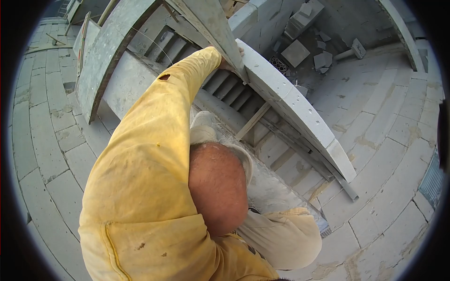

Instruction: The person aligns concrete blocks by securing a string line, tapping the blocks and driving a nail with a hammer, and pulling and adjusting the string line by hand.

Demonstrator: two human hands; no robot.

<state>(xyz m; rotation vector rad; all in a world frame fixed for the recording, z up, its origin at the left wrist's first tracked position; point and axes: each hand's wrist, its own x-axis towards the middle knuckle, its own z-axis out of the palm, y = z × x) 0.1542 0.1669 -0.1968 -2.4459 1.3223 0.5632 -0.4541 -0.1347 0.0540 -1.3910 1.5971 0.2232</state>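
A block floor (384,154) spreads around a stairwell (239,100). At 12 o'clock the left hand (226,64) touches the tilted board (208,25) beside the wall's pale top (300,103); its opening and grip are hidden, and the right hand is out of sight. Poor grip could drop the board into the stairwell; the wall edge limits movement towards 1 o'clock, while flooring at 3 offers wider room.

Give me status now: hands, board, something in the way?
Left hand at board, grip partly hidden. Right hand not visible. White block wall close beside board.
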